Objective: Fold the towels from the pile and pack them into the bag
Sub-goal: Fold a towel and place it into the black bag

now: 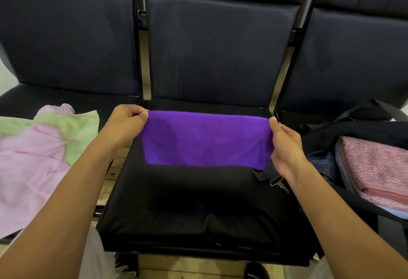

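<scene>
Purple towel [206, 139] stretched taut between left hand [125, 124] and right hand [287, 146], each pinching a top corner; bare seat [194, 201] below

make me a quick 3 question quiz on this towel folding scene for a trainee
1. True or false: both hands pinch the top corners of the purple towel.
2. Where does the open bag sit? A) on the seat to the person's right B) on the floor C) on the seat to the left
3. Fill in: the unfolded pile on the left seat shows pink and ____ cloth.

Key
1. True: the left hand and right hand each hold a top corner, with the towel hanging over the middle seat.
2. A, with a folded pink towel already inside.
3. green
</scene>
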Tool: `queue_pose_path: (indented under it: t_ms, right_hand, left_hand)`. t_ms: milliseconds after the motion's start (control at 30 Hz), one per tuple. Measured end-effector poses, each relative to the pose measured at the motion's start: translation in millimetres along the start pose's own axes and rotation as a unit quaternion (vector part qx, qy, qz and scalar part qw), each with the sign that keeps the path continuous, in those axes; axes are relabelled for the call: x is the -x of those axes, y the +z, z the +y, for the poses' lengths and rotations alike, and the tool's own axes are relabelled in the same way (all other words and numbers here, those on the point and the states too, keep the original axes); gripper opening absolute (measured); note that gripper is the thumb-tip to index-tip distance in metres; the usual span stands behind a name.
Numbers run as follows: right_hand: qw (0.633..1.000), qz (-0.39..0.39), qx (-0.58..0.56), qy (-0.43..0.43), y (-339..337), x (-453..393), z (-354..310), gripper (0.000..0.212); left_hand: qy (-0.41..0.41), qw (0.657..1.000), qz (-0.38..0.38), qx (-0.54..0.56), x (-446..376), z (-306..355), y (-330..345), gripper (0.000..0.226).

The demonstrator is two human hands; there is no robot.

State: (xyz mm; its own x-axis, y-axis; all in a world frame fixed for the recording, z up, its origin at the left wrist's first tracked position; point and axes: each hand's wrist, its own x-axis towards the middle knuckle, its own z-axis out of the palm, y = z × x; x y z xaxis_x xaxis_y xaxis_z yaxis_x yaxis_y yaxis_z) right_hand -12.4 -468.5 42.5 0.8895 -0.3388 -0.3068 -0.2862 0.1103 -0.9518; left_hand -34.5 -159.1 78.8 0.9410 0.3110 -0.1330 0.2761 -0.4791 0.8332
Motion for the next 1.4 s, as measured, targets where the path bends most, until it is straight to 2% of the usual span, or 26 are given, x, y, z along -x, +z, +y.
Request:
queue_pose_path:
  t_ms: [133,300,533,600,867,1067,1200,1400]
  right_hand:
    - [0.997,-0.010,-0.056,0.051,-0.9,3.2,-5.0,0.030]
    - [0.987,-0.050,-0.114,0.097,-0.8,6.7,-6.2,0.028]
    - [0.979,-0.110,-0.132,0.106,7.9,11.4,-3.4,0.027]
    - [0.975,-0.132,-0.145,0.101,10.5,13.3,-2.6,0.029]
    - [0.958,-0.252,-0.105,0.087,24.9,27.2,1.8,0.036]
    - [0.942,-0.328,-0.025,0.064,33.7,38.9,5.4,0.030]
    - [0.940,-0.338,0.013,0.041,36.7,40.1,6.8,0.028]
    - [0.932,-0.357,0.041,0.044,33.3,38.1,8.5,0.028]
  left_hand:
    - [-0.033,0.995,-0.035,0.084,0.5,-0.9,-2.6,0.026]
    - [-0.056,0.970,-0.077,0.224,2.2,2.4,-1.7,0.026]
    - [-0.037,0.956,-0.149,0.249,6.6,5.2,5.4,0.016]
    - [-0.017,0.948,-0.179,0.262,8.7,7.5,8.3,0.021]
    - [0.098,0.935,-0.281,0.190,20.5,16.6,30.5,0.027]
    - [0.125,0.939,-0.288,0.143,25.1,20.6,43.4,0.023]
    - [0.140,0.938,-0.299,0.105,26.6,22.8,47.5,0.031]
    - [0.201,0.950,-0.234,0.053,25.4,20.5,55.2,0.020]
